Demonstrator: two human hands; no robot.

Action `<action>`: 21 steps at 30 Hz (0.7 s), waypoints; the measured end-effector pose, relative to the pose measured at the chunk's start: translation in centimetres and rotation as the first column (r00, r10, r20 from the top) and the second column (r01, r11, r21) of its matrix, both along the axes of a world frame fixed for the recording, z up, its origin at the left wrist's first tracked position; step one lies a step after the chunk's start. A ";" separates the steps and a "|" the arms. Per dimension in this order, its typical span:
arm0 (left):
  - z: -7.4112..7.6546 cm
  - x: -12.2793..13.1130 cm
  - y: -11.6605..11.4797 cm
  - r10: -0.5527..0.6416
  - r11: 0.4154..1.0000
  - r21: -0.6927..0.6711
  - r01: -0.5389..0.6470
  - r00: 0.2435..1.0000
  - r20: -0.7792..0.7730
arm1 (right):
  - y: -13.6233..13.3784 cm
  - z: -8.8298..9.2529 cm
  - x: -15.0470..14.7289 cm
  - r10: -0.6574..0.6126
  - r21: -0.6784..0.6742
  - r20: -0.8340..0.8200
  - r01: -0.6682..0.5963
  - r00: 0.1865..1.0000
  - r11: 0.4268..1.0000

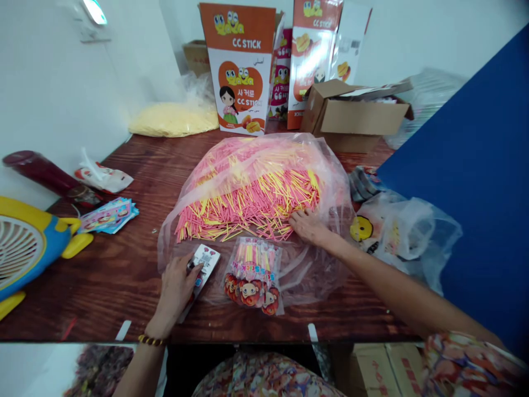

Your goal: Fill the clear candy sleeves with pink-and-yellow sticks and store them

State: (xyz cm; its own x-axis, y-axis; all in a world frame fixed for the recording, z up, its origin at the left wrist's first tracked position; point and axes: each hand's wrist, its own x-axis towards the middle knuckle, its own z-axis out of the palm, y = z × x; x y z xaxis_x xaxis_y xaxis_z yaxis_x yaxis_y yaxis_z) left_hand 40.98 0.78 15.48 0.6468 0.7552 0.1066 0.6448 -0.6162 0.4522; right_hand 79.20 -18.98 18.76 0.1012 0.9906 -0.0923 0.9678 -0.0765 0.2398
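On the left, my left hand (178,284) is closed on a small stack of flat printed packets (208,258), pressed to the table. A small dark item shows at its fingers, too little of it to name. My right hand (308,227) reaches to the front right edge of a heap of thin pink and yellow sticks (248,201), its fingers lying apart on them. The heap sits in a large clear plastic bag (194,193) that opens toward me. Between my hands lie several filled clear packets (251,275) with sticks inside and a red-haired cartoon face at one end.
Behind the heap stand printed CC Stick cartons (242,71) and an open cardboard box (359,118). A bag of pale yellow material (173,118) lies back left. At left are a yellow-blue fan (25,242), flat printed packs (109,215) and a dark red bottle (39,172). Plastic bags (407,231) lie right by a blue panel (467,165).
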 end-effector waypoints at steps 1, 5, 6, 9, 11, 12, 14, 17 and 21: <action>0.1 0.0 0.0 -0.002 1.000 -0.007 0.002 1.000 0.009 | -0.1 0.0 0.1 -0.004 -0.008 0.004 0.004 1.000 1.000; 0.2 0.1 -0.2 0.021 1.000 -0.021 -0.020 0.999 0.036 | -0.3 0.2 0.4 -0.031 -0.003 -0.025 0.031 0.999 1.000; 0.2 0.2 -0.2 0.025 0.999 -0.024 -0.024 0.999 0.042 | -0.3 0.2 0.4 -0.042 -0.002 -0.035 0.042 0.998 0.999; 0.3 0.3 -0.2 0.031 0.999 -0.036 -0.030 0.998 0.053 | -0.5 0.3 0.6 -0.065 -0.012 -0.065 0.064 0.996 0.998; 0.3 0.3 -0.2 0.037 0.999 -0.041 -0.035 0.998 0.046 | -0.5 0.4 0.6 -0.071 -0.030 -0.098 0.069 0.993 0.997; 0.3 0.3 -0.2 0.041 0.998 -0.042 -0.039 0.998 0.042 | -0.4 0.5 0.7 -0.074 -0.041 -0.116 0.069 0.991 0.997; 0.2 0.2 -0.1 0.047 0.998 -0.044 -0.045 0.998 0.041 | -0.1 0.5 0.8 -0.078 -0.060 -0.144 0.070 0.986 0.996; 0.2 0.1 -0.1 0.047 0.998 -0.054 -0.044 0.998 0.044 | 0.5 0.4 0.9 -0.106 -0.090 -0.186 0.090 0.977 0.992; 0.5 0.1 -0.1 0.036 0.996 -0.076 -0.035 0.999 0.008 | 1.0 0.4 0.7 -0.192 -0.020 -0.357 0.198 0.914 0.980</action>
State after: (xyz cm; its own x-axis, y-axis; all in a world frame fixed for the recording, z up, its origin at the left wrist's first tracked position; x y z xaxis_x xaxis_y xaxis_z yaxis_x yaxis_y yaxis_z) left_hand 41.08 0.70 15.97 0.6188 0.7837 0.0541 0.6609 -0.5567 0.5034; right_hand 79.86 -17.99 19.20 0.2562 0.9561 -0.1423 0.9542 -0.2737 -0.1205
